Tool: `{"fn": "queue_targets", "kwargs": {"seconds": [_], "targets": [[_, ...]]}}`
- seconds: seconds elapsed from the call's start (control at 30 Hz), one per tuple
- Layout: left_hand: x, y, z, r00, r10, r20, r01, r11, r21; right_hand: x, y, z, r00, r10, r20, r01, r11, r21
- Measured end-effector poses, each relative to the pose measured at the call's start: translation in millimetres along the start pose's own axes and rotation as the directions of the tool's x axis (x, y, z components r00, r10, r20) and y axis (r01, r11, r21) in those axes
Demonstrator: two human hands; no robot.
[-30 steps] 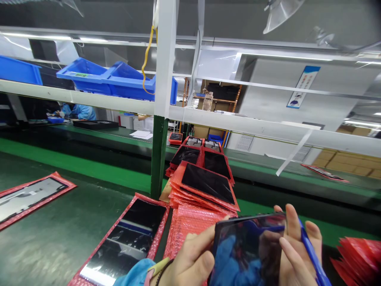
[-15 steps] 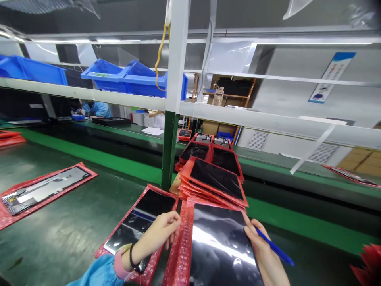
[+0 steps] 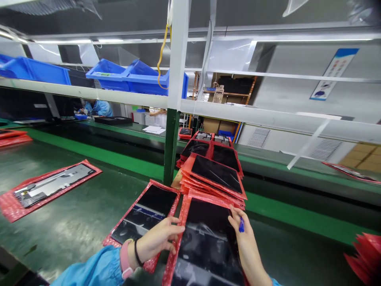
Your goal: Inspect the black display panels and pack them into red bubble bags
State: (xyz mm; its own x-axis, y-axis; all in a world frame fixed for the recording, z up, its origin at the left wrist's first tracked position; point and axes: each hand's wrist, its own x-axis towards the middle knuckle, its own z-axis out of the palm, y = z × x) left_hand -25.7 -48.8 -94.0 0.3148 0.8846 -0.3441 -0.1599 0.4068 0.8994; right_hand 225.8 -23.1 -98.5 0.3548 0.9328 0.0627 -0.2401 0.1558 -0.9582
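A dark, glossy screen panel (image 3: 208,242) lies on a red bubble-wrap sleeve (image 3: 183,210) right in front of me. My left hand (image 3: 165,235) is at the sleeve's left edge, fingers bent and apart, fingertips on or just over the rim. At the panel's upper right edge, my right hand (image 3: 242,228) has its fingertips against it, with a blue pen (image 3: 241,225) tucked in that hand; most of the pen is hidden. Left of these lies another dark panel (image 3: 157,200) on red bubble wrap, partly covered by my left forearm.
A stack of panels in red sleeves (image 3: 217,174) stands beyond. A green post (image 3: 171,151) rises beside it, under a shelf with blue bins (image 3: 131,77). A silver-backed panel (image 3: 56,184) lies left on the green bench. Red sleeves (image 3: 367,254) stick up at right. A person in blue (image 3: 101,108) sits far off.
My left hand has come right and down to the sleeve's edge, its fingers spreading. My right hand has shifted left, and the pen now points toward me. The near panel appears moved slightly left.
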Motion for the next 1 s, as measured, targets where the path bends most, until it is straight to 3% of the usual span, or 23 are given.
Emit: {"fn": "queue_targets", "kwargs": {"seconds": [0.1,0.3,0.4,0.5,0.57,0.67,0.73,0.87,1.0], "targets": [[2.0,9.4,8.1,0.999,0.013,0.039,-0.013,1.000,0.008,-4.8,2.6,4.9,0.999,-0.046,0.018,0.046,0.999,-0.009],[-0.8,20.6,38.6,0.985,0.150,0.082,-0.144,0.987,-0.073,-7.0,8.1,4.7,0.993,-0.113,0.023,0.113,0.994,-0.010],[-8.0,20.7,33.1,0.986,0.158,0.060,-0.150,0.981,-0.120,-6.7,6.5,-9.1,0.989,-0.149,0.014,0.149,0.989,-0.021],[-24.4,25.8,1.9,0.987,0.158,-0.006,-0.157,0.981,-0.115,1.2,8.7,-40.7,0.967,-0.250,0.053,0.256,0.942,-0.219],[-39.4,32.9,-27.5,0.981,0.123,-0.152,-0.137,0.987,-0.085,11.0,14.9,-68.3,0.918,-0.351,0.182,0.395,0.803,-0.445],[-57.3,44.7,-71.7,0.961,0.080,-0.265,-0.098,0.994,-0.055,26.0,29.0,-105.6,0.914,-0.346,0.212,0.402,0.702,-0.588],[-59.8,48.4,-97.6,0.970,0.050,-0.237,-0.061,0.997,-0.038,33.0,39.1,-121.6,0.911,-0.340,0.236,0.407,0.638,-0.654],[-41.8,39.1,-139.8,0.962,0.017,-0.274,-0.011,1.000,0.025,39.2,54.6,-132.3,0.877,-0.369,0.309,0.469,0.515,-0.718],[-14.3,23.5,-167.7,0.954,0.013,-0.301,0.014,0.996,0.089,41.5,59.1,-132.0,0.820,-0.427,0.382,0.550,0.399,-0.734]]}}
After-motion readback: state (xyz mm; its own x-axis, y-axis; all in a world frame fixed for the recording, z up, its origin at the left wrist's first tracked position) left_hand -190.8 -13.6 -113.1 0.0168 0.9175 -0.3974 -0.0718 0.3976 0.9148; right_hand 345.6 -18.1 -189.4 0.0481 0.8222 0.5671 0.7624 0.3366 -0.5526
